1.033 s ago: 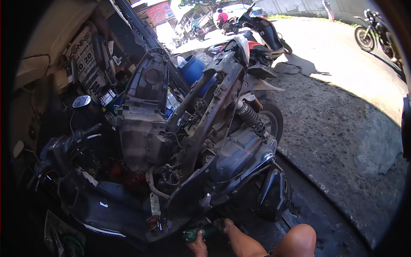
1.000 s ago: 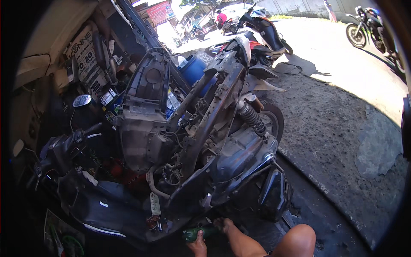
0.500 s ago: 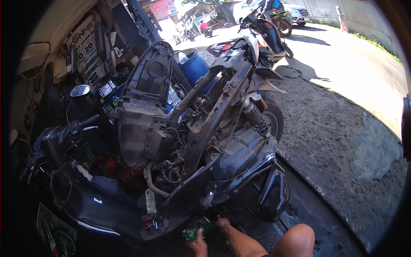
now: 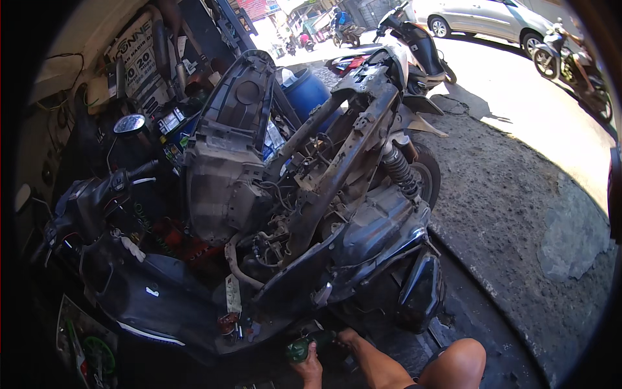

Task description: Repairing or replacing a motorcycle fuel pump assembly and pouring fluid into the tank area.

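A dark scooter stripped of its rear body panels stands in front of me, with its bare frame [image 4: 346, 152], dusty engine cover [image 4: 372, 236] and black floorboard [image 4: 175, 292] showing. Low beside the floorboard's near edge, my left hand [image 4: 311, 371] is closed around a green power tool [image 4: 297, 351], thumb up along its side. The tool's dark front end points right, toward the scooter's underside. My right hand [image 4: 348, 338] is closed at that front end, and what its fingers hold is hidden. Small metal parts [image 4: 240, 330] lie on the floorboard near a light perforated strip [image 4: 232, 295].
My bent knee [image 4: 457, 363] is right of my forearm, below the black muffler [image 4: 418, 295]. A blue barrel [image 4: 306, 94] stands behind the frame. Another scooter [image 4: 421, 52] is parked beyond. On the road are a silver car [image 4: 486, 19] and a motorbike [image 4: 573, 68]. Rough concrete lies to the right.
My view has turned slightly, so the scooter sits a little farther right. Both hands keep their places at the green tool. The car and motorbikes on the road have changed position.
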### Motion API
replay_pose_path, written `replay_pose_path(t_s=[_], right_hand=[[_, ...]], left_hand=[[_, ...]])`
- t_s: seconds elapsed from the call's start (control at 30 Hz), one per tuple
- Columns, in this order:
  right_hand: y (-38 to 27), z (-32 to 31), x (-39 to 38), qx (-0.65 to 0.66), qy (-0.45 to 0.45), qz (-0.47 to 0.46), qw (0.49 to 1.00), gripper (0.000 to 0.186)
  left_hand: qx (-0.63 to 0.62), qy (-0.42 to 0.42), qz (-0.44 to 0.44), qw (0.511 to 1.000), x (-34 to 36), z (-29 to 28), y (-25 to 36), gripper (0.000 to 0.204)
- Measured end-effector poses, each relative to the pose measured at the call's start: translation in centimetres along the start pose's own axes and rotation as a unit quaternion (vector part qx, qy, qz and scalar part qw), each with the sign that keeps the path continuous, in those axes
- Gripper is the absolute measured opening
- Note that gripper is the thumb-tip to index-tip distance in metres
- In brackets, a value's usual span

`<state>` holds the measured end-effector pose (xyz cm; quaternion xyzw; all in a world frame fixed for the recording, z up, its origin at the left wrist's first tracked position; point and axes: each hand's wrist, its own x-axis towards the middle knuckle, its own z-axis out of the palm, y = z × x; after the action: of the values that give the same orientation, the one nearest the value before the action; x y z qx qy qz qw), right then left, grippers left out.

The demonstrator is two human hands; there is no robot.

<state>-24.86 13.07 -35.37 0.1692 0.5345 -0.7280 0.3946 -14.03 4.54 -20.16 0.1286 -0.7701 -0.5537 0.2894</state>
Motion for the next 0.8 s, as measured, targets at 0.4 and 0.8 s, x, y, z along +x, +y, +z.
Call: replay_pose_path(t_s=[0.4,0.8], right_hand=[[-0.1,1.3,-2.0,0.092,0.164,-0.066,0.98,0.03],[-0.1,-0.6,-1.5,0.586,-0.126,0.005,0.8,0.066]], left_hand=[[-0.099,0.052,-0.085,0.99,-1.1,-0.4,-1.0,0.025],[-0.088,0.003,-0.107,0.99,-1.9,-1.0,0.7,0.042]])
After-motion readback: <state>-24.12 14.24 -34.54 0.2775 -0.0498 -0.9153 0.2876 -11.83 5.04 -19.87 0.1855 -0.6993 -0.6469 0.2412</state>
